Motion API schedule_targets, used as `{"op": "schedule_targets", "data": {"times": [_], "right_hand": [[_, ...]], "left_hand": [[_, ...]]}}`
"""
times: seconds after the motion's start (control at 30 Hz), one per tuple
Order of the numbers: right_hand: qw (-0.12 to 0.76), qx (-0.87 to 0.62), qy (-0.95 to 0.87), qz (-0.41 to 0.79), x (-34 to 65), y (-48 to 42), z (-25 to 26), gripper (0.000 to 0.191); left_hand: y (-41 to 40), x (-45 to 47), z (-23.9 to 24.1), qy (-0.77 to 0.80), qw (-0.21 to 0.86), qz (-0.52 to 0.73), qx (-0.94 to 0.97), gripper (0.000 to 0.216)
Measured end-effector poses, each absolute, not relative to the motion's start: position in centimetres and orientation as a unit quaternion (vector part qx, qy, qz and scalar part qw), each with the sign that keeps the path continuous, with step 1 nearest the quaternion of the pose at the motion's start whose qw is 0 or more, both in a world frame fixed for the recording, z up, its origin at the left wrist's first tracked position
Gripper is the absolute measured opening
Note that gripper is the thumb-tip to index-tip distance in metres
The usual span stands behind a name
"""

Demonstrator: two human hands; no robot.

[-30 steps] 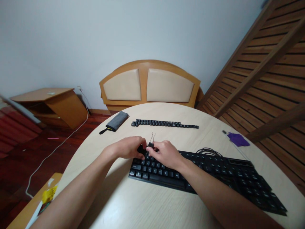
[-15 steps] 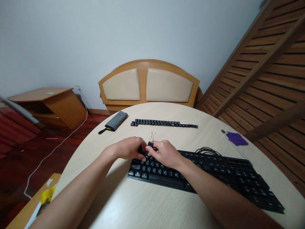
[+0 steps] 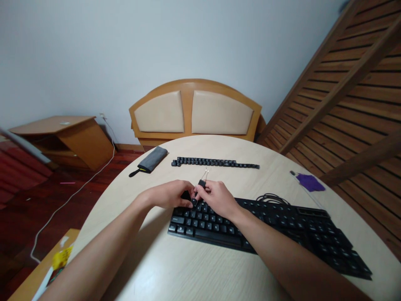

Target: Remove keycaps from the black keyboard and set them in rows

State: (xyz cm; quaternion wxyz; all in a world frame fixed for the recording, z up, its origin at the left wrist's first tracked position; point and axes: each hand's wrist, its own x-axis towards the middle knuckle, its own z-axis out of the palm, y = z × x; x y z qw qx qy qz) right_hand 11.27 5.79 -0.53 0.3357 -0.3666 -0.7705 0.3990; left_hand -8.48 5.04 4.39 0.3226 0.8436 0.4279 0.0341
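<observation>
My right hand [image 3: 217, 197] pinches a keycap puller [image 3: 201, 183] with a black grip. Its thin wire prongs point up and away from me. At the lower end of the puller, a black keycap [image 3: 194, 202] sits tilted above the keys. My left hand [image 3: 176, 194] is curled at the upper left corner of the black keyboard [image 3: 216, 238], its thumb and forefinger closed about the keycap. The fingers partly hide the contact there. Both hands rest over the left part of the keyboard, which lies slanted on the round table [image 3: 150, 267].
Loose keycaps [image 3: 206, 161] lie in rows beyond the hands. A grey pouch [image 3: 152, 159] is at the far left. A purple cloth [image 3: 310, 182] and a thin white stick [image 3: 308, 192] lie right. The coiled cable [image 3: 273, 198] sits behind the keyboard.
The puller has tilted to the right and risen slightly with my right hand. A keycap now shows at its lower end, by my left thumb. The left hand has barely moved.
</observation>
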Motion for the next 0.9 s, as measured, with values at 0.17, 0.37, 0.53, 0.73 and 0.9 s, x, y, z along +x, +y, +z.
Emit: {"op": "schedule_targets", "data": {"times": [0.17, 0.37, 0.53, 0.73, 0.9], "right_hand": [[0.383, -0.410, -0.727, 0.397, 11.4, 6.3, -1.0, 0.033], [0.399, -0.430, -0.707, 0.395, 11.5, 7.1, -1.8, 0.036], [0.422, -0.430, -0.674, 0.427, 11.4, 7.3, -1.5, 0.036], [0.451, -0.408, -0.653, 0.451, 11.4, 7.7, -1.7, 0.040], [0.460, -0.398, -0.647, 0.460, 11.4, 7.9, -1.7, 0.042]], "left_hand": [[5.5, -8.7, 4.0, 0.434, 0.359, 0.090, 0.822, 0.025], [5.9, -8.3, 3.3, 0.410, 0.407, 0.180, 0.796, 0.015], [6.1, -8.0, 3.1, 0.416, 0.416, 0.225, 0.776, 0.016], [6.2, -8.0, 2.9, 0.421, 0.378, 0.253, 0.785, 0.013], [6.1, -7.9, 3.2, 0.410, 0.341, 0.238, 0.812, 0.013]]}}
